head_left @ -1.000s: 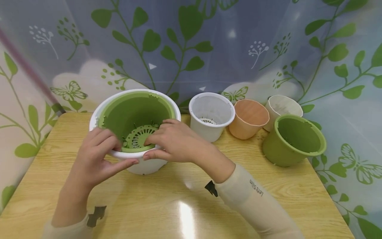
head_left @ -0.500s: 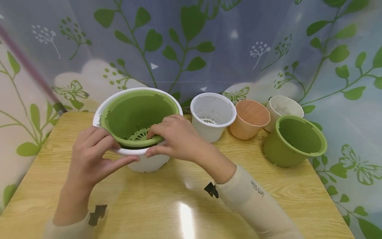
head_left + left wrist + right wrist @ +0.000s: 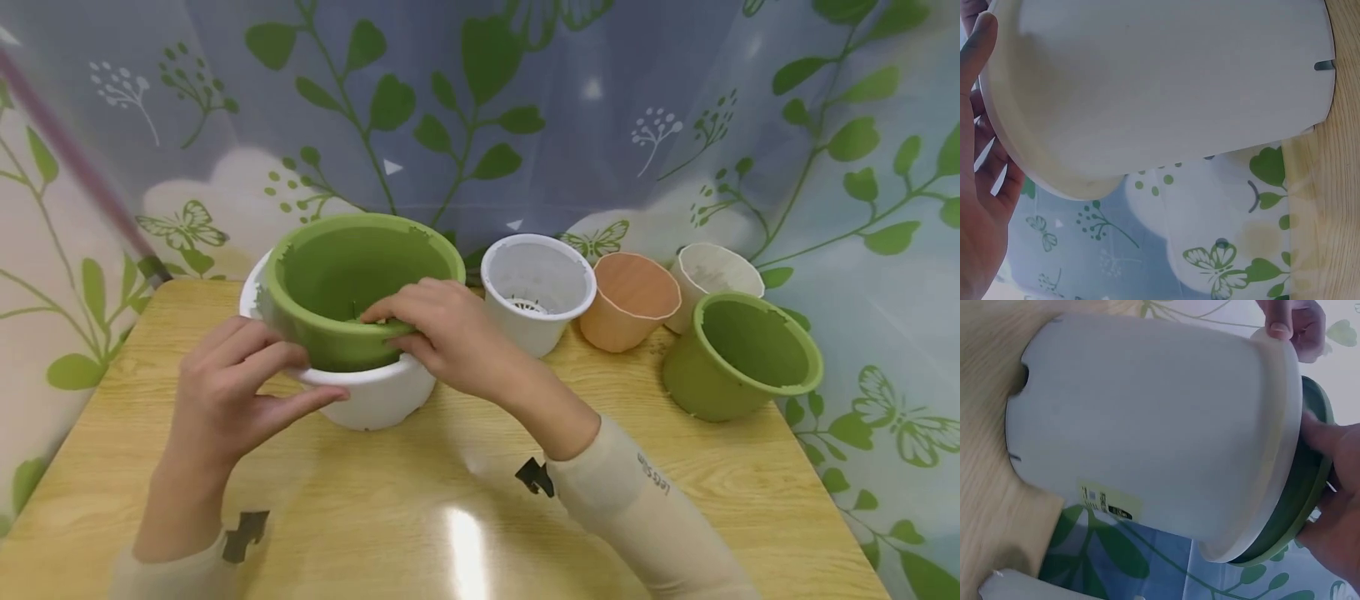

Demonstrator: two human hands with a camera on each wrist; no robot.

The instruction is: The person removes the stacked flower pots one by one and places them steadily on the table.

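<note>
A large white plastic flowerpot stands at the table's left side, with a green flowerpot partly raised out of it. My left hand grips the white pot's rim, its thumb along the front outside. With fingers inside and thumb outside, my right hand pinches the green pot's front rim. In the right wrist view the green pot's rim shows above the white one, tilted to it. The left wrist view shows the white pot's side wall up close; the green pot is out of sight there.
Right of the hands stand a smaller white pot, an orange pot, a cream pot and another green pot. They rest on a wooden table. A printed curtain hangs close behind.
My right hand has lifted the green pot from deep inside the white pot, so its rim now stands above the white rim. My left hand has kept its hold on the white pot.
</note>
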